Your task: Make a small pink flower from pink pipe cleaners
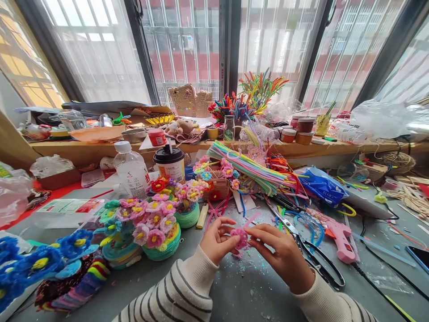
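Observation:
Between my hands, above the table, is a small pink pipe-cleaner flower [239,239] with curled petals. My left hand [218,245] pinches it from the left, thumb over the petals. The fingers of my right hand [283,254] close in on its right edge, thumb and index near each other at the petals; the exact contact is partly hidden. A pale pink pipe-cleaner end [252,219] sticks up behind the right fingertips. Glitter specks lie on the grey table [241,286] below. Finished pink flowers [156,219] in a coiled green pot [162,247] stand to the left.
Black-handled scissors [318,264] and a pink glue gun [342,241] lie at right. Behind are a pipe-cleaner bundle [251,167], a lidded cup [169,163] and a plastic bottle [131,172]. Blue flowers [43,261] stand at front left. A cluttered wooden ledge [197,148] runs below the windows.

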A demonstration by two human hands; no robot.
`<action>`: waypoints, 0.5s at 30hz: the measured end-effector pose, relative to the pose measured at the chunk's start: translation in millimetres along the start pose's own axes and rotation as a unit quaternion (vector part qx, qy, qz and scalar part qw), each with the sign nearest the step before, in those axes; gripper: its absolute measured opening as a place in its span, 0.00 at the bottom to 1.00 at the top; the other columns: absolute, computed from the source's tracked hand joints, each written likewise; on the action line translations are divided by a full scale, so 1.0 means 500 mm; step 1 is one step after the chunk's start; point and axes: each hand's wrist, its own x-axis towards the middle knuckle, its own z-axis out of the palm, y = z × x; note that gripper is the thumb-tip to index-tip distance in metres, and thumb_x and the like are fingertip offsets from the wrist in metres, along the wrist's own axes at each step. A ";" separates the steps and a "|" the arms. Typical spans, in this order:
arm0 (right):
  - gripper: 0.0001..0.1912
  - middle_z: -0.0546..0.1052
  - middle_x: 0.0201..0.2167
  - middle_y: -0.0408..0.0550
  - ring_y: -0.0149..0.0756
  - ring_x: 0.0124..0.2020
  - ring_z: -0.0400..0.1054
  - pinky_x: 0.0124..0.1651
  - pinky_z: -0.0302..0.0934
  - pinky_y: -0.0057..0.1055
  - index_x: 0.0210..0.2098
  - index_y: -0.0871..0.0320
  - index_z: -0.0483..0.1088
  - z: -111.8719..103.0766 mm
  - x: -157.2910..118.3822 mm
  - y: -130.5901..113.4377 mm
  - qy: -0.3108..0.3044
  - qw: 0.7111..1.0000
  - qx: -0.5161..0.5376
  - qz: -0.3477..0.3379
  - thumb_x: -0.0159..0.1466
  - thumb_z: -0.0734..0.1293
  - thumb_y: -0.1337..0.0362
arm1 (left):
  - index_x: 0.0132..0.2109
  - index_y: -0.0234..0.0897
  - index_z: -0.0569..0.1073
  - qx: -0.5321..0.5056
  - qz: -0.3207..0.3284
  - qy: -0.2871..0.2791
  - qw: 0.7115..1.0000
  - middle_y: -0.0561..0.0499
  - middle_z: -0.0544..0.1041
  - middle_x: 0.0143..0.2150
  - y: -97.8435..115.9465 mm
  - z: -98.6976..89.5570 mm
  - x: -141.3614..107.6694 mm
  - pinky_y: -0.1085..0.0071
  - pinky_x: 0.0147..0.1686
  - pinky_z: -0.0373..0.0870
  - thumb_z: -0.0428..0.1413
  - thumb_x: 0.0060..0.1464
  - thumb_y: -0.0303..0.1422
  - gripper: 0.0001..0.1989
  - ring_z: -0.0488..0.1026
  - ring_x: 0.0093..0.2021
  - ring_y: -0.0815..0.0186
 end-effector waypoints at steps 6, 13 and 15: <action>0.09 0.72 0.30 0.48 0.34 0.33 0.66 0.34 0.62 0.28 0.37 0.57 0.67 0.006 -0.004 0.004 0.002 1.000 -0.011 -0.007 0.57 0.59 0.69 | 0.39 0.34 0.53 0.009 0.012 0.019 1.000 0.56 0.69 0.21 0.000 0.005 -0.001 0.79 0.13 0.61 0.60 0.29 0.33 0.30 0.67 0.19 0.72; 0.08 0.72 0.29 0.48 0.33 0.32 0.66 0.33 0.62 0.28 0.35 0.58 0.67 0.006 -0.004 -0.006 0.000 0.998 -0.064 -0.013 0.57 0.59 0.68 | 0.41 0.33 0.53 0.026 0.021 0.034 0.999 0.57 0.70 0.19 0.002 0.007 -0.003 0.80 0.14 0.62 0.60 0.31 0.31 0.30 0.67 0.18 0.72; 0.08 0.71 0.29 0.48 0.33 0.31 0.66 0.34 0.62 0.28 0.36 0.58 0.66 0.009 -0.006 -0.004 -0.019 0.997 -0.079 -0.018 0.57 0.59 0.68 | 0.41 0.33 0.53 0.031 0.021 0.030 0.999 0.57 0.69 0.18 0.001 0.006 -0.002 0.80 0.12 0.62 0.60 0.31 0.31 0.30 0.66 0.17 0.73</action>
